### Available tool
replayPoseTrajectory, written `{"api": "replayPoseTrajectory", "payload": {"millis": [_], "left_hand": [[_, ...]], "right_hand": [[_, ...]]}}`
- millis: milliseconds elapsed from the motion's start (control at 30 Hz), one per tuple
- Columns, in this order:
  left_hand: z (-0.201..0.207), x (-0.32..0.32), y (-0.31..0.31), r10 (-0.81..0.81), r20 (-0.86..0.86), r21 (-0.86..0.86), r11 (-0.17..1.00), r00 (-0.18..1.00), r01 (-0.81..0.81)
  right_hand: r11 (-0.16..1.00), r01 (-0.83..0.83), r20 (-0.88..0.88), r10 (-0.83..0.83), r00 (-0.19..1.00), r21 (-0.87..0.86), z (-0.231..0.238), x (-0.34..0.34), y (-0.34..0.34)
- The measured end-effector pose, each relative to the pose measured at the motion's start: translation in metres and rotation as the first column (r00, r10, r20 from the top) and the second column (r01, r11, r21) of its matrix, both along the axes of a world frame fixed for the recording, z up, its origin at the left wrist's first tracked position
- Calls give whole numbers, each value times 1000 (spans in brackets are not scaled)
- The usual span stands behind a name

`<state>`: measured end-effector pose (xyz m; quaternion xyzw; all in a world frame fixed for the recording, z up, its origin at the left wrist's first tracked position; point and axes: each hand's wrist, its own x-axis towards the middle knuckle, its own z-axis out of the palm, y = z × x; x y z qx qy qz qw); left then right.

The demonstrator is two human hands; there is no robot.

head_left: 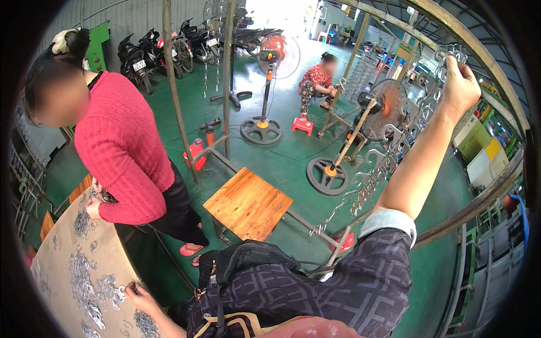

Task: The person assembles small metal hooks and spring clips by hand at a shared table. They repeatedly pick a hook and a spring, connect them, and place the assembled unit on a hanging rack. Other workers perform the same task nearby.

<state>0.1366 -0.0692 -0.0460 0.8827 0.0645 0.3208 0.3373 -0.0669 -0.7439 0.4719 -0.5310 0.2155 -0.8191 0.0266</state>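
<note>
My right arm is raised high to the right. Its hand (463, 87) is closed by the wooden rack bar, its fingertips at the top of a hanging string of shiny metal hooks (394, 135); the fingers partly hide what they grip. Low on the left, my left hand (141, 299) is at the table edge, thumb and finger pinched on a small metal hook-shaped piece (120, 289). Beside it, loose flat metal pieces (84, 287) are spread over the tan table (59, 270). A small heap of darker wire pieces (146, 324) lies close to my left wrist.
A person in a red sweater (124, 146) stands at the table, hands over metal pieces. A wooden stool (248, 203), two pedestal fans (263, 127) (329, 174) and rack posts (173, 84) stand ahead. Farther off, another person (318, 81) sits low near a red stool (302, 127); motorbikes (135, 62) are parked behind.
</note>
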Motion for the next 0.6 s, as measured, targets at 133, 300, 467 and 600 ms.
{"api": "replayPoseTrajectory", "payload": {"millis": [133, 300, 467, 600], "left_hand": [[-2, 2, 0, 3, -16, 0, 1000, 1000, -3], [-5, 2, 4, 16, -7, 56, 998, 1000, -16], [1, 1, -3, 13, 0, 35, 999, 1000, -13], [-2, 1, 1, 17, 12, 56, 998, 1000, -18]], "right_hand": [[993, 118, 37, -118, 992, 14, 11, -23, -19], [997, 40, 85, -46, 995, 72, 22, -27, -22], [995, -71, 80, 65, 995, 69, 23, -22, -29], [992, -97, 58, 93, 994, 78, 20, -5, -18]]}}
